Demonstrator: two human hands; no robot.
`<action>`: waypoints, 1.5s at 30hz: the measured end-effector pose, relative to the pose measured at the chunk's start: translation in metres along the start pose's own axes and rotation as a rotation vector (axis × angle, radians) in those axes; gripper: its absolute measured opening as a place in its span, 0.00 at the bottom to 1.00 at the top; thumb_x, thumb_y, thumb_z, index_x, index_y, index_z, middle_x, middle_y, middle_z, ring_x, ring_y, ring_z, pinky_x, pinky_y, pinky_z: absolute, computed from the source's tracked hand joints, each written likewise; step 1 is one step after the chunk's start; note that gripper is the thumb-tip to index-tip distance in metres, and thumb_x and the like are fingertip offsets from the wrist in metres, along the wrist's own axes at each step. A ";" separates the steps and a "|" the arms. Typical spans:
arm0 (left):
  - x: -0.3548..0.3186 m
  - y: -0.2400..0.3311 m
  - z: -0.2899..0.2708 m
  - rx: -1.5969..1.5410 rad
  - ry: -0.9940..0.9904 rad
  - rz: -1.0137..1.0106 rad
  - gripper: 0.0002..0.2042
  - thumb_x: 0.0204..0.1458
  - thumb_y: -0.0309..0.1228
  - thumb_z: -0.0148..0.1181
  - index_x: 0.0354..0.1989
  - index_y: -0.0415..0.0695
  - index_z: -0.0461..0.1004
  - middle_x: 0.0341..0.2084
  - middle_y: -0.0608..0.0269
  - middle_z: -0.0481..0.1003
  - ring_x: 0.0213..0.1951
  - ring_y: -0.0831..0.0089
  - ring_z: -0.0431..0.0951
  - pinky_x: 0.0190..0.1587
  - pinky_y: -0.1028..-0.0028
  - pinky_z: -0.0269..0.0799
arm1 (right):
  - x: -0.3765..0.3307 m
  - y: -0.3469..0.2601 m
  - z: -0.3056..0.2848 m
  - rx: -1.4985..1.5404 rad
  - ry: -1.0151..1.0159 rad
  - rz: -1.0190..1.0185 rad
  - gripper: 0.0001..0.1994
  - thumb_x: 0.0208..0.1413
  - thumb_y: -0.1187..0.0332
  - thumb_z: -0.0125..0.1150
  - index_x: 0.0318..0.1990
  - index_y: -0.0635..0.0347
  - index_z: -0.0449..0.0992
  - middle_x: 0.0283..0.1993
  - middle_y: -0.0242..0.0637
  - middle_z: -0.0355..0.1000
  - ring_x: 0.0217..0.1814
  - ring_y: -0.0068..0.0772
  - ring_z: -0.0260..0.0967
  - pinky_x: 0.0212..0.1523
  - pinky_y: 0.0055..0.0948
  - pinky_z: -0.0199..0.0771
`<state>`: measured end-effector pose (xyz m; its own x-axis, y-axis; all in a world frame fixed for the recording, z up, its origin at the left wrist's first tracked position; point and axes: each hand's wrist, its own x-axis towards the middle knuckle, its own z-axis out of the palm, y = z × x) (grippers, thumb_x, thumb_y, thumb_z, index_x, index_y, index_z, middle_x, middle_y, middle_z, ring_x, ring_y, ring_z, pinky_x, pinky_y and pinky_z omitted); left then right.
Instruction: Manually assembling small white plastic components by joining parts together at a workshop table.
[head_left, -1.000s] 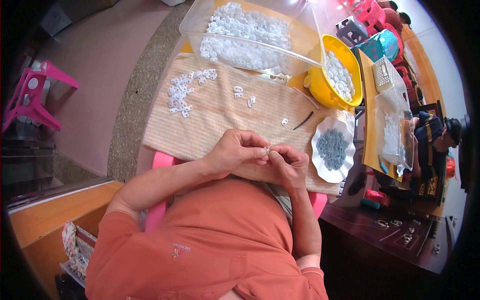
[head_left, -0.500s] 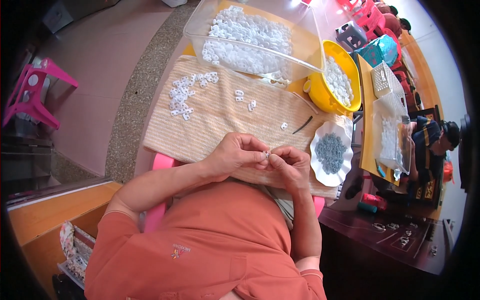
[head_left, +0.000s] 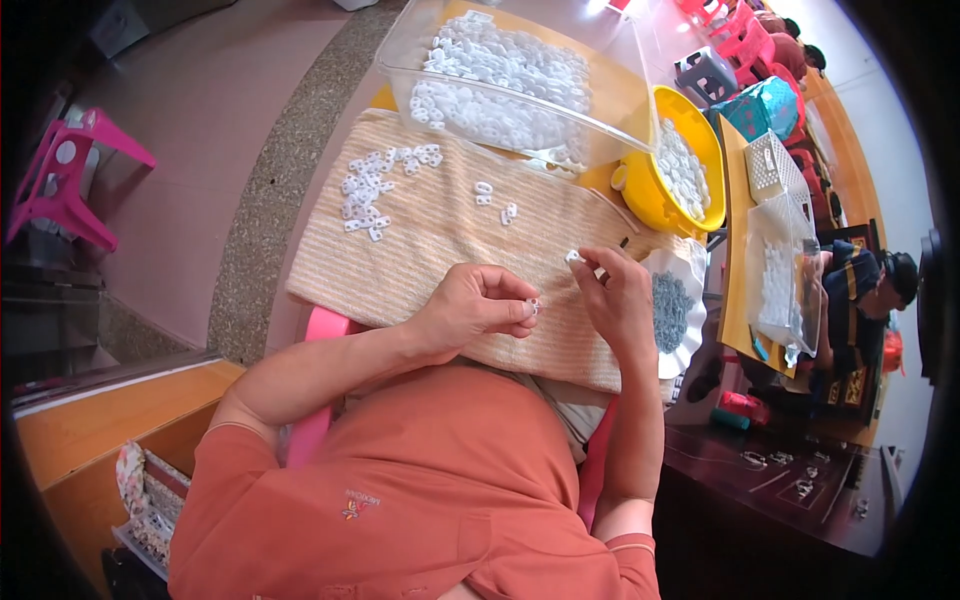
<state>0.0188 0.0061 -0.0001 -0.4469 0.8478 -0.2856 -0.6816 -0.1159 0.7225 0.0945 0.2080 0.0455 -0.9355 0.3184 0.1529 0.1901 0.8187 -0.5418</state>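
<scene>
A small white piece [head_left: 534, 307] sits pinched in the left hand [head_left: 475, 308] over the cloth [head_left: 420, 250]'s near edge; the right hand [head_left: 622, 300], fingers narrow, meets a second white piece [head_left: 573, 257], grip unclear; scalloped plate [head_left: 684, 354] by the right edge!

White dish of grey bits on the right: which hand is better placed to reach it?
The right hand, I'd judge: it is beside the dish, overlapping it in view, though it touches a white piece. The left hand is farther off, pinching a small part.
</scene>
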 end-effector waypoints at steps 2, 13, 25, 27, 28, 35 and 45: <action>0.001 0.000 -0.001 -0.008 0.002 0.001 0.09 0.54 0.22 0.60 0.43 0.34 0.74 0.33 0.58 0.78 0.34 0.74 0.80 0.41 0.74 0.79 | 0.008 -0.008 -0.001 -0.011 -0.014 -0.008 0.08 0.52 0.69 0.62 0.37 0.64 0.78 0.33 0.46 0.75 0.34 0.47 0.74 0.35 0.37 0.72; -0.001 0.004 0.000 -0.027 0.010 0.040 0.08 0.54 0.22 0.60 0.42 0.35 0.75 0.32 0.58 0.78 0.34 0.75 0.80 0.39 0.74 0.79 | 0.064 -0.019 0.036 -0.003 -0.128 -0.225 0.10 0.52 0.70 0.61 0.42 0.60 0.79 0.38 0.41 0.74 0.37 0.42 0.73 0.38 0.34 0.71; -0.002 0.007 -0.002 -0.049 -0.023 0.068 0.09 0.54 0.22 0.60 0.42 0.33 0.74 0.32 0.57 0.78 0.34 0.74 0.79 0.39 0.75 0.79 | 0.080 -0.011 0.046 -0.060 -0.288 -0.166 0.08 0.47 0.69 0.63 0.34 0.62 0.79 0.36 0.45 0.75 0.36 0.47 0.74 0.38 0.38 0.72; -0.002 0.007 -0.001 -0.052 -0.020 0.068 0.08 0.54 0.22 0.60 0.41 0.33 0.74 0.32 0.57 0.78 0.34 0.74 0.79 0.39 0.75 0.79 | 0.084 -0.011 0.042 0.003 -0.391 -0.134 0.08 0.48 0.69 0.63 0.34 0.62 0.80 0.33 0.46 0.76 0.34 0.47 0.74 0.37 0.37 0.72; -0.002 0.007 -0.001 -0.056 -0.018 0.066 0.08 0.54 0.22 0.60 0.41 0.33 0.74 0.32 0.57 0.78 0.34 0.74 0.79 0.39 0.75 0.79 | 0.085 -0.013 0.041 0.004 -0.390 -0.135 0.08 0.48 0.69 0.63 0.34 0.62 0.80 0.33 0.46 0.76 0.34 0.47 0.74 0.37 0.37 0.72; -0.002 0.008 0.000 -0.066 -0.028 0.071 0.08 0.54 0.22 0.60 0.41 0.33 0.74 0.32 0.57 0.78 0.34 0.74 0.79 0.39 0.75 0.79 | 0.099 -0.027 0.057 -0.047 -0.219 -0.307 0.10 0.52 0.67 0.60 0.39 0.61 0.80 0.40 0.46 0.75 0.42 0.48 0.74 0.43 0.39 0.71; -0.003 0.009 -0.001 -0.055 -0.031 0.093 0.08 0.54 0.22 0.60 0.41 0.33 0.75 0.31 0.57 0.78 0.34 0.74 0.79 0.38 0.75 0.78 | 0.105 -0.038 0.064 -0.076 -0.308 -0.208 0.10 0.50 0.68 0.62 0.40 0.61 0.77 0.33 0.44 0.75 0.34 0.45 0.73 0.38 0.37 0.72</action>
<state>0.0133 0.0022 0.0067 -0.4921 0.8474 -0.1993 -0.6694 -0.2219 0.7090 -0.0304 0.1801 0.0295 -0.9999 -0.0073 -0.0093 -0.0022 0.8877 -0.4604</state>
